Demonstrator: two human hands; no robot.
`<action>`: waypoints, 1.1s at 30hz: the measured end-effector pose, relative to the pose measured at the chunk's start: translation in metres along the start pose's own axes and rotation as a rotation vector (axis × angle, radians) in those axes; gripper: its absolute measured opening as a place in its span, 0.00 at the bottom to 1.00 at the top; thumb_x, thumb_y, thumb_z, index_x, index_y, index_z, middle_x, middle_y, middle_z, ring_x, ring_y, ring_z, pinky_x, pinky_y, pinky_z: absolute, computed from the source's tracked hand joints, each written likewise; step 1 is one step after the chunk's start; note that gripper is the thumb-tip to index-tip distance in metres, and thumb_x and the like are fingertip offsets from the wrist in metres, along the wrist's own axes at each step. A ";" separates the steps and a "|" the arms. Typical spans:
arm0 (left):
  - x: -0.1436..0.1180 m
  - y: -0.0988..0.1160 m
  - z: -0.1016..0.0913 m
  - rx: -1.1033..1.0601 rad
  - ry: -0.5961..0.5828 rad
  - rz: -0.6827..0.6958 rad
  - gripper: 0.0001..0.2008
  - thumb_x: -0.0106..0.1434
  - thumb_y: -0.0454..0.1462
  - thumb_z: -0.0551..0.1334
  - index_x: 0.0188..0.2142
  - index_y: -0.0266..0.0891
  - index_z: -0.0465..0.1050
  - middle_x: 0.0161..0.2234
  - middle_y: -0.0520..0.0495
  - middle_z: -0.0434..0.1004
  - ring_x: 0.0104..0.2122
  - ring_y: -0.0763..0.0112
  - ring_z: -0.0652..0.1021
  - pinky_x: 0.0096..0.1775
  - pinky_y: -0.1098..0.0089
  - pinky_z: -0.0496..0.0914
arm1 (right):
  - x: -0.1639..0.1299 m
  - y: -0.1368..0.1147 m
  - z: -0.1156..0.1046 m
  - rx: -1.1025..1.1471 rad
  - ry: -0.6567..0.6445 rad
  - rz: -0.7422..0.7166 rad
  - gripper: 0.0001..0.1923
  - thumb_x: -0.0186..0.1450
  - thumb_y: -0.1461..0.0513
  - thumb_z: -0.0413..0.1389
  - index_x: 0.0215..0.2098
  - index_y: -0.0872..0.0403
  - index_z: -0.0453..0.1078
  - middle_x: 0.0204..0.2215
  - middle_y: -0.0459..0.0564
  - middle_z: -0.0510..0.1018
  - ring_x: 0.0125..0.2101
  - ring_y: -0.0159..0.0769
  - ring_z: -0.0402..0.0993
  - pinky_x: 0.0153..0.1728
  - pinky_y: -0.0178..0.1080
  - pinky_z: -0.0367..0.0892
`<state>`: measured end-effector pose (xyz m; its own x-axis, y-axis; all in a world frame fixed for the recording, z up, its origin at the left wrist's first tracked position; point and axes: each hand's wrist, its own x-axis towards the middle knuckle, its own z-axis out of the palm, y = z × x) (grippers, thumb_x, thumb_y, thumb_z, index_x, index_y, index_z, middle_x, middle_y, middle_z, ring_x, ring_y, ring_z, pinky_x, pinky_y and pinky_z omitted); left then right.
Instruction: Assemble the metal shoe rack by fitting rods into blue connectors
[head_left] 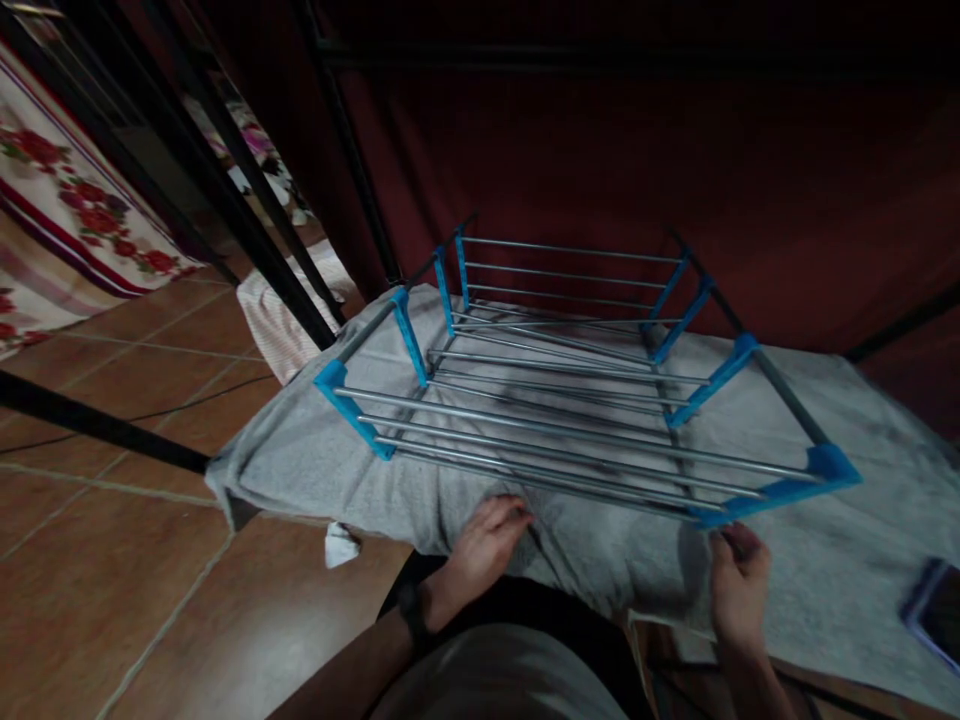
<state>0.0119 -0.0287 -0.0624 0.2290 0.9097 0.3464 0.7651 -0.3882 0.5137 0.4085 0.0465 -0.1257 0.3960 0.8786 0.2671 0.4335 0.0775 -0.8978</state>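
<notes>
A rack of grey metal rods (pixel 570 428) with blue plastic joints stands on a grey cloth (pixel 292 455). Just in front of its lowest front rod, my left hand (pixel 491 540) rests over the cloth, fingers loosely bent and holding nothing that I can see. My right hand (pixel 739 585) is at the rack's near right corner, its fingers curled together right below the blue corner joint (pixel 787 492). Whether those fingertips grip the joint or only come close to it is hidden.
A phone-like dark object with a pale edge (pixel 934 610) lies at the right on the cloth. Dark metal posts (pixel 247 180) rise at the left, and a dark red curtain (pixel 637 170) hangs behind the rack. A small white scrap (pixel 341 545) is on the tiled floor (pixel 172 420).
</notes>
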 end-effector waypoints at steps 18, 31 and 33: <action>-0.024 -0.168 -0.091 -0.112 0.518 -0.722 0.09 0.56 0.34 0.58 0.38 0.39 0.70 0.38 0.44 0.75 0.40 0.59 0.74 0.51 0.55 0.70 | -0.076 -0.137 0.198 -0.578 -0.701 -0.810 0.20 0.72 0.67 0.49 0.60 0.52 0.69 0.54 0.57 0.77 0.54 0.48 0.72 0.57 0.53 0.67; -0.026 -0.159 -0.089 -0.262 0.497 -0.770 0.08 0.50 0.36 0.60 0.32 0.40 0.71 0.27 0.50 0.75 0.30 0.66 0.74 0.36 0.67 0.71 | -0.065 -0.123 0.180 -0.561 -0.786 -0.722 0.20 0.75 0.64 0.44 0.58 0.48 0.72 0.54 0.52 0.79 0.56 0.44 0.74 0.59 0.49 0.66; -0.027 -0.155 -0.089 -0.256 0.494 -0.777 0.06 0.50 0.36 0.60 0.30 0.40 0.71 0.26 0.51 0.74 0.29 0.66 0.74 0.35 0.68 0.70 | -0.063 -0.121 0.177 -0.552 -0.787 -0.709 0.20 0.75 0.64 0.44 0.58 0.49 0.73 0.55 0.52 0.79 0.56 0.44 0.74 0.59 0.50 0.67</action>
<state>-0.1661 -0.0060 -0.0810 -0.6124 0.7845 0.0979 0.4281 0.2249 0.8753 0.1874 0.0649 -0.0961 -0.5937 0.7839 0.1815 0.7206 0.6184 -0.3136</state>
